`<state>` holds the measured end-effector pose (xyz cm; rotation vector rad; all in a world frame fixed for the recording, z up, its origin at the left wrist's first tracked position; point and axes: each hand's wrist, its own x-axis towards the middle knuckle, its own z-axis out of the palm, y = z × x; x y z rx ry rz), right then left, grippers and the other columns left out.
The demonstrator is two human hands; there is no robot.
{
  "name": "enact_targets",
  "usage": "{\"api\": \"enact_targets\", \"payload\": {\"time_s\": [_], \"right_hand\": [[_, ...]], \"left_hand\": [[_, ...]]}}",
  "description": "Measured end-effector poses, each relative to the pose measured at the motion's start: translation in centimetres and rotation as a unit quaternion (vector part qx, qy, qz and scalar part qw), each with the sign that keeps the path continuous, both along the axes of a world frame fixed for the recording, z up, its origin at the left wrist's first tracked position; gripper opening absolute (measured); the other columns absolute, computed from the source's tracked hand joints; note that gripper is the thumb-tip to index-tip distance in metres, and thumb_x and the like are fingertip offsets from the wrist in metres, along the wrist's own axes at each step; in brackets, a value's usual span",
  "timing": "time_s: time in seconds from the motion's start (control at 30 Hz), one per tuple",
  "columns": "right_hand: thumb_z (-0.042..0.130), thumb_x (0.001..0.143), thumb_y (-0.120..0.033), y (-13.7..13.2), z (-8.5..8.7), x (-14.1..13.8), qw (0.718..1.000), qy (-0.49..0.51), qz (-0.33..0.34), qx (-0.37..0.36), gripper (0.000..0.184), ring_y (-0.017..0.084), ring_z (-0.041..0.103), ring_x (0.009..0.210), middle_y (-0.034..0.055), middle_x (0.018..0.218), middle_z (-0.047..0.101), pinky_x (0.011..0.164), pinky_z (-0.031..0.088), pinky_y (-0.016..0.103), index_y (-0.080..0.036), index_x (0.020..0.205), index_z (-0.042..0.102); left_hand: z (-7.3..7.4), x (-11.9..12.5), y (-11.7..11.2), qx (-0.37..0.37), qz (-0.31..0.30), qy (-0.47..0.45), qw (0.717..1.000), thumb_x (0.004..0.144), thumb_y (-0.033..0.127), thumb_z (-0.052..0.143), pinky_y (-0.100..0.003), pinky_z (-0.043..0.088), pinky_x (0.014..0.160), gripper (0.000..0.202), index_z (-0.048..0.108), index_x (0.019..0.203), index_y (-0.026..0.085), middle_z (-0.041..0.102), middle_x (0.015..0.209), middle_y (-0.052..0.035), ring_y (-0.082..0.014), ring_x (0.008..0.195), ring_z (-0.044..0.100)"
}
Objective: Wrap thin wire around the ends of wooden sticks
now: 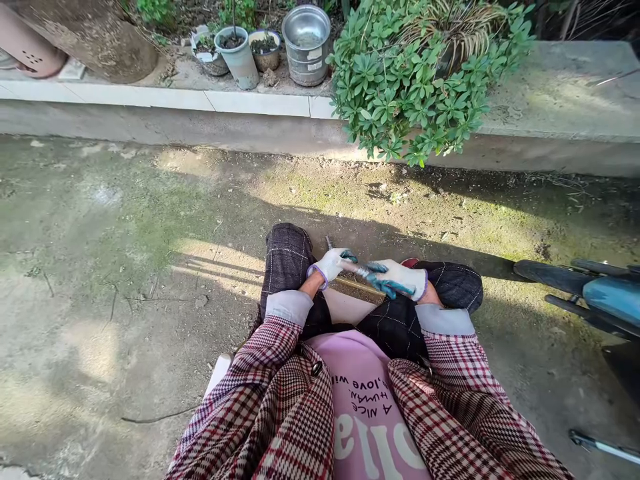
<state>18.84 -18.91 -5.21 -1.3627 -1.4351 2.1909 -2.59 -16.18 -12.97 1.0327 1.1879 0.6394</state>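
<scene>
My left hand (pixel 332 264) and my right hand (pixel 401 279) both wear white work gloves with teal palms and purple cuffs. Between them, above my lap, is a short brownish rod (pixel 355 269) with a shiny whitish stretch near its middle. The left fingers are closed round its left end, and the right fingers grip the other end, which they partly hide. Just below lies a thin yellowish bar (pixel 361 287), level with my knees. A narrow grey metal piece (pixel 329 243) pokes up beyond the left hand; whether it joins the rod I cannot tell.
Ahead runs a low tiled ledge (pixel 260 103) with a metal pot (pixel 307 47), a tilted plastic planter (pixel 238 57) and a leafy bush (pixel 400 80) overhanging its edge. A blue and black object (pixel 607 297) stands at right, and a metal bar (pixel 607 447) lies lower right.
</scene>
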Motion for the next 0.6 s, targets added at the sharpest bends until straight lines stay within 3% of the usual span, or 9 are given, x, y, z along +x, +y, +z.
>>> {"api": "enact_targets", "payload": {"time_s": [0.07, 0.13, 0.3, 0.37, 0.47, 0.6], "right_hand": [[0.082, 0.07, -0.052, -0.17, -0.01, 0.2, 0.998, -0.021, 0.059, 0.002, 0.044, 0.007, 0.046, 0.042, -0.0034, 0.061, 0.06, 0.036, 0.036, 0.018, -0.016, 0.086, 0.064], [0.081, 0.07, -0.05, -0.2, 0.01, 0.23, 0.995, -0.041, 0.09, 0.006, 0.041, 0.007, 0.046, 0.041, -0.0037, 0.06, 0.06, 0.035, 0.035, 0.019, -0.015, 0.088, 0.067], [0.085, 0.066, -0.044, 0.08, 0.18, -0.11, 0.998, -0.035, 0.047, 0.038, 0.048, 0.01, 0.052, 0.048, 0.0, 0.069, 0.069, 0.041, 0.041, 0.02, -0.015, 0.103, 0.071], [0.087, 0.064, -0.043, 0.17, 0.31, -0.26, 0.997, -0.029, 0.018, 0.067, 0.053, 0.012, 0.057, 0.054, 0.003, 0.075, 0.071, 0.044, 0.044, 0.022, -0.016, 0.107, 0.071], [0.085, 0.067, -0.048, 0.17, 0.46, -0.4, 0.994, -0.075, 0.005, 0.083, 0.046, 0.012, 0.053, 0.048, 0.0013, 0.066, 0.066, 0.042, 0.043, 0.024, -0.017, 0.097, 0.068], [0.085, 0.067, -0.051, 0.12, 0.64, -0.53, 0.989, -0.119, 0.029, 0.084, 0.043, 0.011, 0.047, 0.043, -0.0031, 0.056, 0.058, 0.041, 0.041, 0.025, -0.019, 0.084, 0.063]], "left_hand": [[0.52, -0.02, -0.1, -0.012, -0.019, 0.009, 1.0, 0.093, 0.036, 0.071, -0.033, 0.057, 0.079, 0.028, 0.07, 0.105, 0.011, 0.07, 0.1, -0.0064, -0.0183, 0.086, 0.066], [0.9, -0.01, -0.1, -0.023, -0.029, 0.02, 0.999, 0.095, 0.039, 0.069, -0.033, 0.059, 0.08, 0.032, 0.07, 0.109, 0.01, 0.07, 0.105, -0.0076, -0.0194, 0.09, 0.067], [1.07, 0.03, 0.41, -0.035, -0.02, 0.024, 0.999, 0.097, 0.038, 0.067, -0.032, 0.058, 0.075, 0.028, 0.068, 0.107, 0.012, 0.068, 0.101, -0.0053, -0.0164, 0.085, 0.066], [0.99, 0.06, 0.54, -0.04, -0.01, 0.016, 0.999, 0.091, 0.032, 0.073, -0.028, 0.054, 0.07, 0.022, 0.068, 0.093, 0.011, 0.066, 0.088, -0.003, -0.0142, 0.076, 0.062], [0.9, 0.13, 0.51, -0.047, 0.003, 0.0, 0.999, 0.077, 0.012, 0.073, -0.024, 0.042, 0.061, 0.019, 0.058, 0.065, 0.013, 0.054, 0.064, 0.0022, -0.0093, 0.061, 0.05], [0.83, 0.21, 0.51, -0.047, 0.004, -0.006, 0.999, 0.068, 0.005, 0.063, -0.023, 0.037, 0.061, 0.012, 0.058, 0.062, 0.014, 0.054, 0.06, 0.0043, -0.0083, 0.059, 0.045]]}}
